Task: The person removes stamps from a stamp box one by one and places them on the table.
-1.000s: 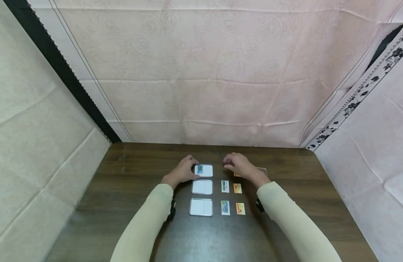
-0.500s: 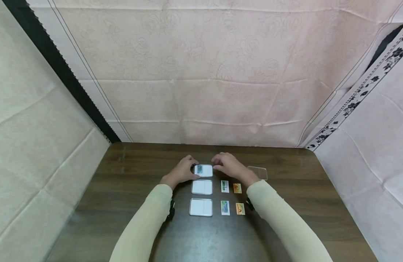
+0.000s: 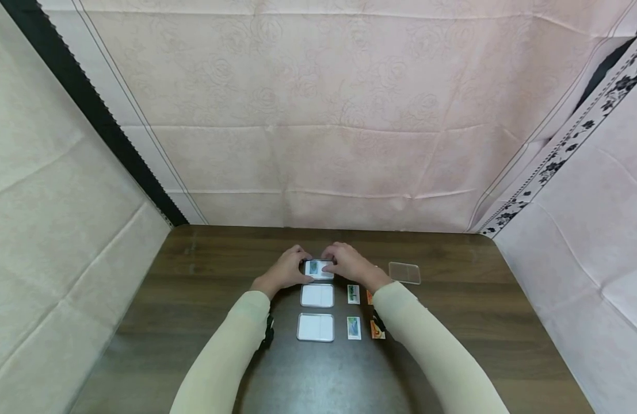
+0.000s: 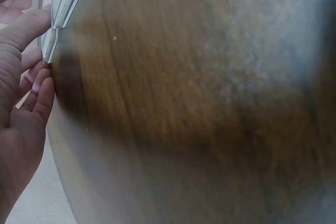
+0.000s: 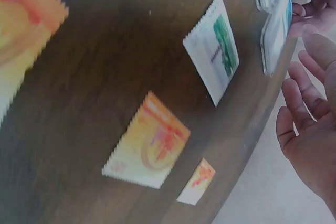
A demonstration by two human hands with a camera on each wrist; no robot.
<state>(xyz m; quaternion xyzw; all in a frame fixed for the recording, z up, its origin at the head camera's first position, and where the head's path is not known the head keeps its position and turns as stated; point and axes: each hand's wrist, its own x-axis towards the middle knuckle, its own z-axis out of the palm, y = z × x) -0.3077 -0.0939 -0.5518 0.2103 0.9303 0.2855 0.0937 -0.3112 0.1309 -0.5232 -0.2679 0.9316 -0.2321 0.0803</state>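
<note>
The far clear plastic case (image 3: 319, 276) lies with a blue-green stamp (image 3: 313, 267) in its left part. My left hand (image 3: 284, 271) holds it by its left end, thumb on the near side and fingers on the far side; the left wrist view has these fingers (image 4: 44, 87) at the case edge. Over the case's right end reaches my right hand (image 3: 351, 265), its thumb overlapping the case in the head view. In the right wrist view the right hand (image 5: 315, 114) has loosely bent, spread fingers with nothing between them.
Nearer me lie two more cases, a middle one (image 3: 317, 295) and a near one (image 3: 315, 328). Right of them are a green stamp (image 3: 353, 294), a blue stamp (image 3: 354, 328) and orange stamps (image 5: 149, 145), partly under my right arm. A clear lid (image 3: 404, 273) lies right.
My right hand has moved left from above the orange stamps to the far case's right end, uncovering the clear lid. The left hand has stayed on the case.
</note>
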